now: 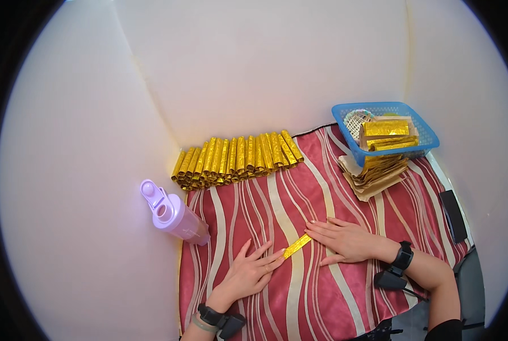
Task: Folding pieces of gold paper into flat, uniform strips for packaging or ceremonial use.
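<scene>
A narrow gold foil paper strip (297, 246) lies aslant on the cloth between my hands; whether it is rolled or folded flat I cannot tell. My left hand (247, 273) rests low on the cloth with its fingers spread, the fingertips touching the strip's near left end. Over the far right end lies my right hand (347, 241), palm down and fingers stretched out, hiding that end. Neither hand grips anything. Farther back, against the wall, many gold paper rolls (241, 156) are stacked side by side.
At the back right stands a blue plastic basket (430, 133) holding gold-and-brown paper sheets and a white woven item. A stack of similar sheets (373, 179) lies before it. A lilac shaker bottle (180, 217) stands at the left. A black flat object (454, 216) lies at the right edge.
</scene>
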